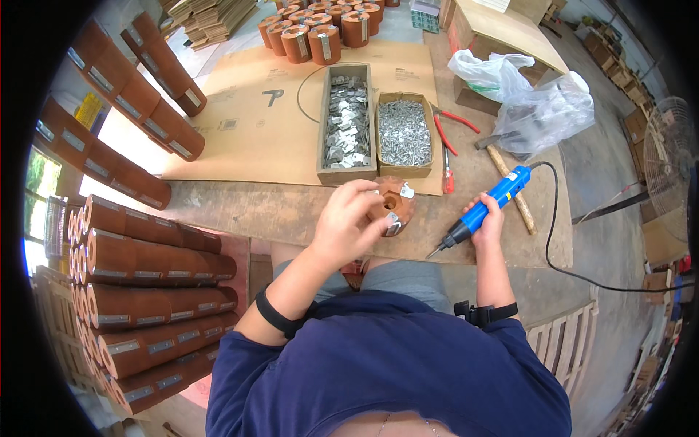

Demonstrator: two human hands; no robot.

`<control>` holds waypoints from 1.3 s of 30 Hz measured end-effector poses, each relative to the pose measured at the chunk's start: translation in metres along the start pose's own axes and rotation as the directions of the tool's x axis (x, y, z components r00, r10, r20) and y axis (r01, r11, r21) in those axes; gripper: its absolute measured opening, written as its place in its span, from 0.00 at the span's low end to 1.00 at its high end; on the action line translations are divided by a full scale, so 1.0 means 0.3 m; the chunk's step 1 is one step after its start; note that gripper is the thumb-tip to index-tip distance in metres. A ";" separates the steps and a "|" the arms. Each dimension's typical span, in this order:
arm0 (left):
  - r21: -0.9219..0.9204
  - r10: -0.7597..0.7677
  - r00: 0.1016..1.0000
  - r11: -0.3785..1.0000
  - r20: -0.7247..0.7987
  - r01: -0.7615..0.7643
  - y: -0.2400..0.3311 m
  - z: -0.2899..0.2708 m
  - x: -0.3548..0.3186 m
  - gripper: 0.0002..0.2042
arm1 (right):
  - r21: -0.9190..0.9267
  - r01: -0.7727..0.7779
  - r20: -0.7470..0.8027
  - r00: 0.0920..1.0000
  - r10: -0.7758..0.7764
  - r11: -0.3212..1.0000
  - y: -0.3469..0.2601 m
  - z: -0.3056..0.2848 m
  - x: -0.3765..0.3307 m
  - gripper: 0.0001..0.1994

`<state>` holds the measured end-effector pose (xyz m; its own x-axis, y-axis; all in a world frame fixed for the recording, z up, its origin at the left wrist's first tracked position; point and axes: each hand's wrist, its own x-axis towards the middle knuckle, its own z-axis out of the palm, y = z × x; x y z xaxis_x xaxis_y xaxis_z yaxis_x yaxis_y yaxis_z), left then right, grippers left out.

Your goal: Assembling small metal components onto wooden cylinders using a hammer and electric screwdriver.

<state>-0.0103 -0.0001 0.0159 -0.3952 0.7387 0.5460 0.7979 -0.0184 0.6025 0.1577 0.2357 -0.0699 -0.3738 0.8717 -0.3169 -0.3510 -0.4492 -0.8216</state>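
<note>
My left hand curls over the left side of a reddish-brown cylinder on the near edge of the workbench, its thumb and fingers against it. The cylinder has a central hole, and small silver metal plates sit at its rim. In my right hand is a blue electric screwdriver, its bit angled down to the left, apart from the cylinder. A wooden box of flat metal plates and a cardboard box of screws stand just beyond the cylinder.
Red-handled pliers, a red-handled screwdriver and a hammer lie right of the boxes. A plastic bag sits beyond. The black cord runs off right. Brown cylinders stand at the back and are stacked left.
</note>
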 end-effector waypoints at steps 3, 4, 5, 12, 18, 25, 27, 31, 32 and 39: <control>0.072 0.080 0.992 0.994 0.102 -0.088 0.035 0.007 0.003 0.23 | -0.005 -0.007 -0.007 1.000 0.007 1.000 -0.001 -0.003 0.000 0.16; 0.059 0.063 0.987 0.996 0.147 -0.072 0.023 0.016 -0.009 0.24 | -0.007 -0.008 -0.005 1.000 0.008 1.000 -0.002 0.000 -0.004 0.16; 0.059 0.061 0.987 0.996 0.146 -0.071 0.021 0.019 -0.013 0.24 | -0.011 -0.006 -0.010 1.000 0.006 1.000 -0.002 0.005 -0.011 0.15; 0.030 0.053 0.991 0.998 0.121 -0.057 0.014 0.028 -0.013 0.18 | -0.010 -0.004 -0.018 1.000 0.003 1.000 0.000 -0.008 -0.009 0.16; 0.022 0.054 0.995 0.998 0.083 -0.056 -0.006 0.032 -0.017 0.15 | -0.001 0.005 -0.008 1.000 -0.005 1.000 -0.001 0.010 -0.009 0.16; 0.138 -0.042 0.988 0.990 0.146 0.022 0.045 0.037 0.004 0.24 | 0.001 0.000 -0.010 1.000 0.000 1.000 -0.001 0.012 -0.003 0.17; 0.168 -0.028 0.991 0.986 0.133 0.005 0.042 0.049 0.006 0.25 | -0.008 -0.013 -0.019 1.000 0.013 1.000 -0.001 0.012 -0.002 0.17; 0.338 -0.030 0.989 0.941 0.147 -0.022 0.046 0.062 0.022 0.23 | 0.017 -0.018 -0.017 1.000 0.018 1.000 0.008 -0.009 0.007 0.17; 0.364 -0.051 0.986 0.931 0.161 -0.011 0.047 0.066 0.019 0.23 | 0.020 -0.016 -0.016 1.000 0.017 1.000 0.010 -0.011 0.005 0.17; 0.338 -0.078 0.975 0.941 0.206 0.004 0.033 0.078 0.007 0.21 | 0.040 -0.002 -0.005 1.000 0.002 0.999 0.007 -0.009 -0.024 0.16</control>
<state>0.0074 0.0170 0.0093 -0.3542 0.8609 0.3653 0.9032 0.2135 0.3725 0.1617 0.2291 -0.0707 -0.3704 0.8716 -0.3211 -0.3844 -0.4585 -0.8012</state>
